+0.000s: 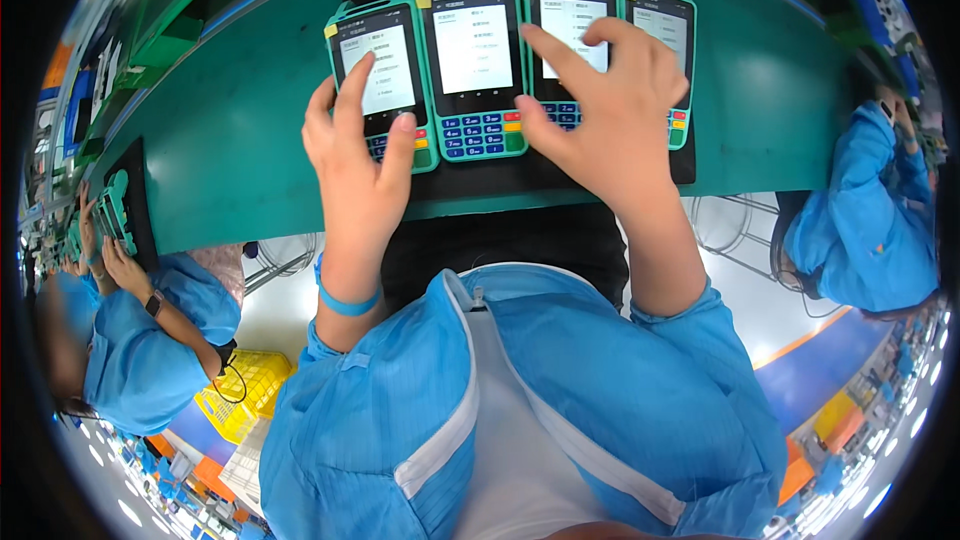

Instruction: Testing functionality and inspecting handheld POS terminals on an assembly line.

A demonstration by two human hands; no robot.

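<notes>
Several teal card payment terminals with lit white screens and blue number keys lie in a row before me. Over the leftmost terminal (392, 83) is my left hand (358, 162), its fingers apart and the index fingertip at the screen. The second terminal (473, 52) lies between my hands. My right hand (622, 115) spreads over the third terminal (568, 12), covering part of its screen and keys. Its index finger and thumb reach toward the second terminal's right edge. The rightmost terminal (655, 20) is partly hidden behind this hand. Neither hand holds anything; whether the fingertips touch is hard to tell.
A black mat (455, 180) lies under the terminals on the green table (240, 120). Co-workers in blue jackets sit at the left (165, 330) and right (865, 210). A yellow basket (245, 395) stands on the floor at the left.
</notes>
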